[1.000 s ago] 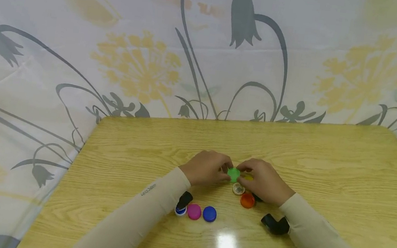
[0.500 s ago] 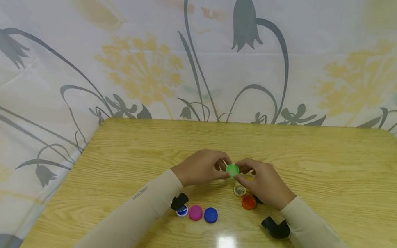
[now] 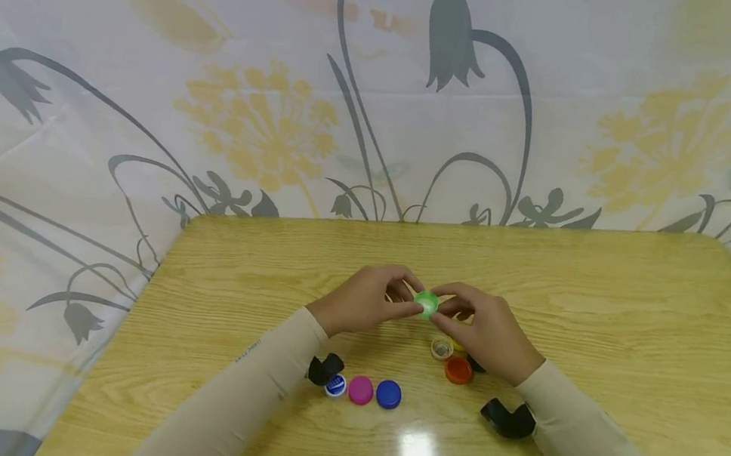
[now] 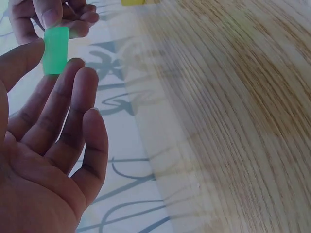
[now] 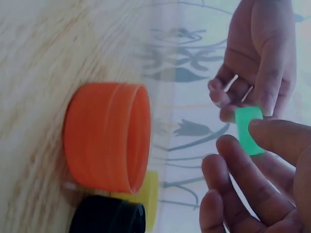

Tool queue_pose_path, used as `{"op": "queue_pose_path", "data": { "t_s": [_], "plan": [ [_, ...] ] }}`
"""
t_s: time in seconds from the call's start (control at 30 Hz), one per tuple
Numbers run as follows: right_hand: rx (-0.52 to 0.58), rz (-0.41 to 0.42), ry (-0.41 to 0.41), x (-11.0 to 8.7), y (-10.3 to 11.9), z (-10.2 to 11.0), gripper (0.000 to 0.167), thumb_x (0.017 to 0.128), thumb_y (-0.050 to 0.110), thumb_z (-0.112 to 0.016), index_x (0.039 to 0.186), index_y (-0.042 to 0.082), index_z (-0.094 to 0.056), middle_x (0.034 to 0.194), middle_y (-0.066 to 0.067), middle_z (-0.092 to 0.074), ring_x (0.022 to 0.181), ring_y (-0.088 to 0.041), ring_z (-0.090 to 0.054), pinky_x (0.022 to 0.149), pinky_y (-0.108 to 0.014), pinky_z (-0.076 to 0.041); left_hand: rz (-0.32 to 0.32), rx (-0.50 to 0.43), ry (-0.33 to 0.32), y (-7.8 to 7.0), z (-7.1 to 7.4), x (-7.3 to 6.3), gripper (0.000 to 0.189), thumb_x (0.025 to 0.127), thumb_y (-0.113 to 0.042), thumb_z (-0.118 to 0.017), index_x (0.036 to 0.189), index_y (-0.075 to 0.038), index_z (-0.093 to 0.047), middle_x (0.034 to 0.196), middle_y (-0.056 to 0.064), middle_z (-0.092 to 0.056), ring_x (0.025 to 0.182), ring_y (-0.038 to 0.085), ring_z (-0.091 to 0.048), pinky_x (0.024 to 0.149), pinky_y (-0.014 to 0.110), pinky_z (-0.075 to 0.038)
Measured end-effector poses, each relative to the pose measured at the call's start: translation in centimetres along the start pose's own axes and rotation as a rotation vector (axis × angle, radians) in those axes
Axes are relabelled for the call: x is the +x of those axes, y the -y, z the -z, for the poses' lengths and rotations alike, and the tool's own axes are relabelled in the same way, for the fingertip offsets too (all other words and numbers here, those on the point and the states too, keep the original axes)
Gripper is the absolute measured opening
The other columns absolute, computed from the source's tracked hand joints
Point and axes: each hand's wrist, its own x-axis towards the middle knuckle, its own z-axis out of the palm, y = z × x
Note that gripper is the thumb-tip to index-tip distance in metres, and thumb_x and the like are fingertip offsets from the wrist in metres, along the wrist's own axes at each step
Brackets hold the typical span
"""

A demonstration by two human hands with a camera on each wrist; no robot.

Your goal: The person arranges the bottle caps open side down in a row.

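Note:
A green bottle cap [image 3: 426,305] is held up over the table between both hands. My left hand [image 3: 366,300] pinches its left edge between thumb and fingers, while my right hand [image 3: 486,330] pinches its right edge. In the left wrist view the cap [image 4: 56,50] is seen side-on, with the other fingers of the left hand spread below it. The right wrist view shows the cap [image 5: 249,131] under the right thumb. Below the right hand lie a beige cap [image 3: 442,348], an orange cap [image 3: 458,370], a yellow cap [image 5: 151,204] and a black cap [image 5: 109,216], the last two partly hidden.
Nearer on the wooden table [image 3: 253,252] a blue-and-white cap [image 3: 335,385], a pink cap [image 3: 361,390] and a blue cap [image 3: 389,394] lie in a row. A patterned cloth [image 3: 380,108] hangs behind the table. Black devices [image 3: 508,419] sit at both wrists.
Both hands have raised the green cap and shifted it slightly left and away from the loose caps. The other caps stay where they were.

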Motion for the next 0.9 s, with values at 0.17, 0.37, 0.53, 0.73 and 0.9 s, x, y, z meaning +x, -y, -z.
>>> {"op": "queue_pose_path", "data": {
  "t_s": [0.17, 0.37, 0.53, 0.73, 0.9],
  "plan": [
    [0.094, -0.044, -0.001, 0.02, -0.1, -0.13, 0.031, 0.093, 0.011, -0.071, 0.122, 0.008, -0.064, 0.095, -0.007, -0.077, 0.083, -0.016, -0.071, 0.07, -0.024, -0.055, -0.023, -0.026, -0.027, 0.14, 0.03, 0.12, 0.028, 0.093, -0.027, -0.072, 0.117, -0.015, -0.064, 0.096, -0.004, -0.072, 0.084, 0.008, -0.065, 0.071, 0.024, -0.055],
    [0.147, -0.069, 0.011, 0.04, -0.17, -0.28, 0.031, 0.093, 0.011, -0.071, 0.123, 0.006, -0.063, 0.098, -0.009, -0.077, 0.086, -0.017, -0.073, 0.074, -0.024, -0.056, -0.024, -0.018, -0.053, 0.23, 0.01, 0.12, 0.029, 0.091, -0.026, -0.075, 0.117, -0.015, -0.067, 0.094, -0.005, -0.071, 0.081, 0.008, -0.065, 0.071, 0.024, -0.054],
    [0.184, -0.098, 0.038, 0.03, -0.25, -0.29, 0.029, 0.094, 0.014, -0.071, 0.121, 0.006, -0.065, 0.096, -0.011, -0.077, 0.086, -0.023, -0.074, 0.074, -0.024, -0.056, -0.043, 0.003, -0.072, 0.17, 0.02, 0.07, 0.022, 0.089, -0.024, -0.077, 0.107, -0.016, -0.07, 0.091, -0.005, -0.068, 0.081, 0.007, -0.063, 0.073, 0.022, -0.054],
    [0.273, -0.147, 0.086, 0.02, -0.32, -0.17, 0.028, 0.096, 0.024, -0.069, 0.12, 0.011, -0.067, 0.099, -0.012, -0.076, 0.093, -0.028, -0.073, 0.078, -0.03, -0.057, -0.05, 0.042, -0.082, -0.01, -0.06, -0.06, 0.017, 0.088, -0.021, -0.078, 0.1, -0.015, -0.067, 0.084, -0.006, -0.069, 0.076, 0.006, -0.063, 0.069, 0.021, -0.053],
    [0.295, -0.179, 0.083, 0.1, -0.01, -0.12, 0.027, 0.097, 0.031, -0.067, 0.118, 0.013, -0.069, 0.099, -0.013, -0.076, 0.095, -0.029, -0.073, 0.077, -0.035, -0.057, -0.069, 0.059, -0.081, -0.14, -0.07, -0.12, 0.016, 0.089, -0.019, -0.077, 0.101, -0.016, -0.067, 0.083, -0.006, -0.071, 0.075, 0.005, -0.065, 0.068, 0.021, -0.054]
  ]
}}
